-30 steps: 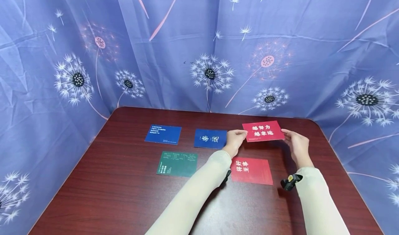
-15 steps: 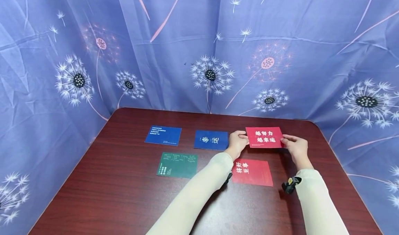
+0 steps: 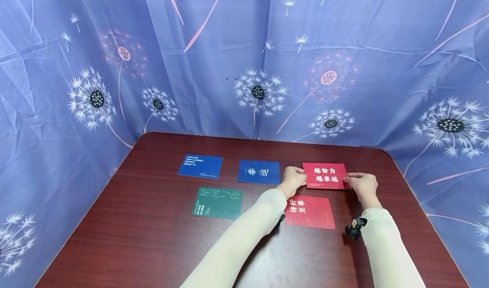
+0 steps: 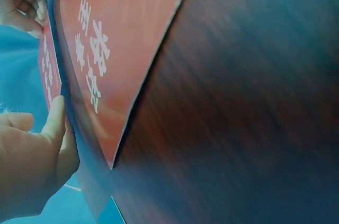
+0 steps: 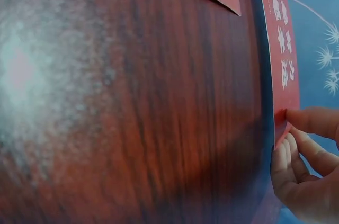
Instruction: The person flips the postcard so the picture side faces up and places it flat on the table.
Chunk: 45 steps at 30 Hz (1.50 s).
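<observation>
A red card (image 3: pixel 326 170) with white characters is held low over the table's back right by both hands. My left hand (image 3: pixel 293 181) holds its left edge; in the left wrist view a finger of that left hand (image 4: pixel 32 160) lies at the card's corner. On the opposite edge, my right hand (image 3: pixel 363 188) pinches the card, thumb on the face and fingers beneath, as the right wrist view shows. Another red card (image 3: pixel 310 213) with white characters lies flat just in front, its left end partly behind the left sleeve.
To the left, a blue card (image 3: pixel 259 172) with large characters and a blue card (image 3: pixel 200 166) with small text lie in the back row. A green card (image 3: pixel 217 203) lies in front of them. The dark wooden table (image 3: pixel 126 237) meets a dandelion-print curtain (image 3: pixel 214 88) behind.
Both hands have brought the upper red card down towards the table, slightly nearer and to the right, and its tilt has levelled out. The other cards have stayed put.
</observation>
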{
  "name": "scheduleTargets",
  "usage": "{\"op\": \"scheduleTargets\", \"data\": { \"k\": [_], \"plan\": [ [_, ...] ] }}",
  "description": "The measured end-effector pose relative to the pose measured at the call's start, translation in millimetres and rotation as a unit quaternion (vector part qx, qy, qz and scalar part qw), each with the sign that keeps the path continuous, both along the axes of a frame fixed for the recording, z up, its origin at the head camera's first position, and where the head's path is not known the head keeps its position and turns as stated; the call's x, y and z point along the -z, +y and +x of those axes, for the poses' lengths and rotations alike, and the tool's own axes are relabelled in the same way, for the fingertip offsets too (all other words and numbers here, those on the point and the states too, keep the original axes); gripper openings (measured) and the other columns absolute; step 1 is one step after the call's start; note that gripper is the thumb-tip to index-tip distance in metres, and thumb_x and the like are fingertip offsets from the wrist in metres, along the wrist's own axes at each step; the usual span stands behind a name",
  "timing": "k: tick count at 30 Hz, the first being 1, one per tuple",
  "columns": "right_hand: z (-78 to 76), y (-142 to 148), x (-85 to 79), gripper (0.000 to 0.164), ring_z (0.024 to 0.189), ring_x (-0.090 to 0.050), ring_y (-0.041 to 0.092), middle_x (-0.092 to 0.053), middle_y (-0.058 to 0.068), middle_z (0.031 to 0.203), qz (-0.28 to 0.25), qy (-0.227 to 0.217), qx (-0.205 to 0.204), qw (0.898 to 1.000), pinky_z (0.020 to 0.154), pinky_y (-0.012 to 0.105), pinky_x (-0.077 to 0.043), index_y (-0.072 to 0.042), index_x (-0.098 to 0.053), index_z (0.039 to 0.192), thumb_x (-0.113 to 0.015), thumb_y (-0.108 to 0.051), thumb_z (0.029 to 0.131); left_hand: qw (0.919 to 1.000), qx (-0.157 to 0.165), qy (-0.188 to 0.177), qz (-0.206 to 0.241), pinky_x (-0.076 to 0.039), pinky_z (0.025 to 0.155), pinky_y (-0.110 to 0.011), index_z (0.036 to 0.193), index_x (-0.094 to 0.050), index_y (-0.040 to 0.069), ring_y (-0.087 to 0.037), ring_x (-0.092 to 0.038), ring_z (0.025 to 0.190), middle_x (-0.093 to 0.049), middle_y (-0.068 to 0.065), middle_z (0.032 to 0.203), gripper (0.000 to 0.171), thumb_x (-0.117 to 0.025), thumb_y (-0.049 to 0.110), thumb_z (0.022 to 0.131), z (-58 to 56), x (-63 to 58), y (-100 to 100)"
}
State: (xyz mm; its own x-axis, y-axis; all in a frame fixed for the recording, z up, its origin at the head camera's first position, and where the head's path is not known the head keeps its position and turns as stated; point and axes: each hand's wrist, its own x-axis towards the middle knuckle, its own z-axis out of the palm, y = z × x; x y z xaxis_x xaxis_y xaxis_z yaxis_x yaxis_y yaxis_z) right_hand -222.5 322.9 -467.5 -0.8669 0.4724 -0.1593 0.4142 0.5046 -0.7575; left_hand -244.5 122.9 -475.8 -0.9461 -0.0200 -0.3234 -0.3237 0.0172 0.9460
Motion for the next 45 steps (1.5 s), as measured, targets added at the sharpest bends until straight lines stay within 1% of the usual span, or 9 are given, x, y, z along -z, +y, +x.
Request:
{"op": "scheduleTargets", "data": {
  "k": [2,6,10,14,23,31,39,42,45],
  "plan": [
    [0.8,0,1.7,0.038,0.099,-0.047,0.034,-0.065,0.021,0.087,0.005,-0.002,-0.001,1.000,0.062,0.029,-0.040,0.008,-0.065,0.116,-0.068,-0.014,0.085,1.0000,0.005,-0.002,-0.004,-0.057,0.076,-0.037,0.096,-0.066,-0.006,-0.031,-0.070,0.087,-0.065,-0.016,0.097,0.011,-0.065,-0.006,0.085,0.8,0.4,1],
    [1.8,-1,4.3,0.039,0.107,-0.043,0.040,-0.060,0.031,0.103,0.017,-0.011,-0.006,1.000,0.064,0.031,-0.042,0.010,-0.064,0.116,-0.067,-0.014,0.086,0.9999,0.008,-0.010,-0.008,-0.057,0.076,-0.038,0.094,-0.066,-0.005,-0.031,-0.070,0.088,-0.065,-0.016,0.098,0.009,-0.065,-0.006,0.086,2.7,1.0,2],
    [2.0,-1,7.1,0.039,0.116,-0.038,0.045,-0.052,0.034,0.121,0.029,-0.018,-0.008,0.999,0.080,0.044,-0.046,0.010,-0.063,0.117,-0.064,-0.015,0.087,0.9999,0.005,-0.010,-0.011,-0.058,0.074,-0.037,0.096,-0.066,-0.006,-0.031,-0.070,0.085,-0.064,-0.015,0.097,0.012,-0.064,-0.008,0.084,3.4,1.1,2],
    [1.0,-2,8.8,0.037,0.122,-0.032,0.048,-0.045,0.035,0.130,0.040,-0.021,-0.010,0.999,0.096,0.052,-0.039,0.009,-0.063,0.117,-0.062,-0.015,0.088,0.9998,0.007,-0.009,-0.015,-0.058,0.073,-0.037,0.099,-0.066,-0.007,-0.030,-0.070,0.085,-0.063,-0.014,0.097,0.015,-0.063,-0.008,0.084,2.9,0.2,2],
    [-1.5,-3,8.8,0.036,0.123,-0.029,0.050,-0.045,0.035,0.130,0.045,-0.020,-0.005,0.999,0.099,0.054,-0.035,0.009,-0.063,0.117,-0.062,-0.013,0.089,0.9997,0.019,0.000,-0.014,-0.058,0.073,-0.037,0.101,-0.065,-0.007,-0.032,-0.070,0.083,-0.063,-0.014,0.101,0.017,-0.061,-0.008,0.085,2.6,1.1,2],
    [-3.2,-2,10.8,0.034,0.123,-0.030,0.052,-0.051,0.034,0.126,0.058,-0.008,-0.002,0.998,0.106,0.055,-0.026,0.011,-0.065,0.111,-0.063,-0.013,0.087,0.9996,0.027,-0.007,-0.007,-0.057,0.078,-0.037,0.104,-0.067,-0.005,-0.030,-0.069,0.088,-0.063,-0.013,0.105,0.019,-0.062,-0.006,0.086,1.8,1.6,3],
    [-2.0,1,11.9,0.034,0.124,-0.030,0.051,-0.050,0.033,0.128,0.051,-0.015,0.012,0.998,0.106,0.054,-0.027,0.010,-0.065,0.112,-0.063,-0.013,0.087,0.9995,0.028,-0.004,0.017,-0.057,0.078,-0.037,0.104,-0.067,-0.006,-0.031,-0.068,0.091,-0.063,-0.013,0.101,0.020,-0.061,-0.009,0.085,2.8,5.5,6],
    [0.6,3,10.9,0.031,0.123,-0.031,0.051,-0.054,0.032,0.124,0.059,-0.009,0.013,0.998,0.106,0.054,-0.027,0.009,-0.067,0.108,-0.063,-0.013,0.086,0.9992,0.028,0.003,0.028,-0.057,0.078,-0.036,0.105,-0.066,-0.007,-0.030,-0.068,0.091,-0.063,-0.012,0.097,0.023,-0.060,-0.010,0.083,3.3,6.1,6],
    [3.1,4,8.5,0.029,0.118,-0.037,0.051,-0.063,0.029,0.106,0.069,0.006,0.019,0.997,0.103,0.053,-0.031,0.008,-0.069,0.103,-0.063,-0.014,0.085,0.9985,0.025,0.012,0.048,-0.057,0.078,-0.035,0.107,-0.065,-0.008,-0.032,-0.068,0.092,-0.064,-0.016,0.094,0.024,-0.059,-0.011,0.084,2.6,5.4,6]
  ]
}}
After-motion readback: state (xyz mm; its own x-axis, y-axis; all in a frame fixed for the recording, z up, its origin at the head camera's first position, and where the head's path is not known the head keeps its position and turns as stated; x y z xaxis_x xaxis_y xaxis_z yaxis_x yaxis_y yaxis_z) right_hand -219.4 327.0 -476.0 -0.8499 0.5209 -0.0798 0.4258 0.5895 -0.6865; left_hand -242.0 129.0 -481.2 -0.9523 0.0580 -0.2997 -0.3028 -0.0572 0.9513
